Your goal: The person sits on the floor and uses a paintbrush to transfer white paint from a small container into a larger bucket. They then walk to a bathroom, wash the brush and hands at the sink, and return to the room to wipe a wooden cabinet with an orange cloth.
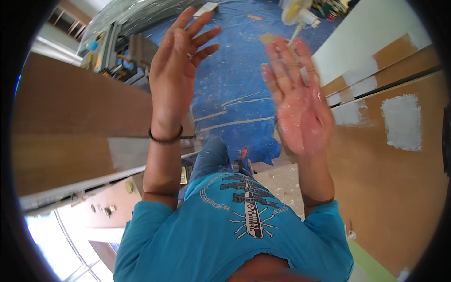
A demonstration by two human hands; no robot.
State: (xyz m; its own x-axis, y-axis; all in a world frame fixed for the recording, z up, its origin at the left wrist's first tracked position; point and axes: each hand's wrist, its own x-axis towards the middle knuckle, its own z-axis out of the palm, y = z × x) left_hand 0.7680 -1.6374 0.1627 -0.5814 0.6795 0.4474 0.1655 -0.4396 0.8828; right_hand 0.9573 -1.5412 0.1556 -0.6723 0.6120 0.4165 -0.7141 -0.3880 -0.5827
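Observation:
Both of my hands are raised in front of me, apart from each other and holding nothing. My left hand (176,70) has its fingers spread and its palm turned inward; a dark beaded bracelet (166,137) circles that wrist. My right hand (300,101) shows its palm, fingers stretched out, somewhat smeared by motion. The skin of the right palm looks wet or shiny, with whitish specks on it. Below both hands lies a blue floor sheet (230,84) spattered with pale marks.
Brown panels stand close on both sides, the right panel (376,188) carrying white filler patches (402,122). A white fan (293,13) stands far right of centre. Tools and boxes (127,51) are heaped far left, near plastic-wrapped items (131,19). A pale strip lies across the sheet.

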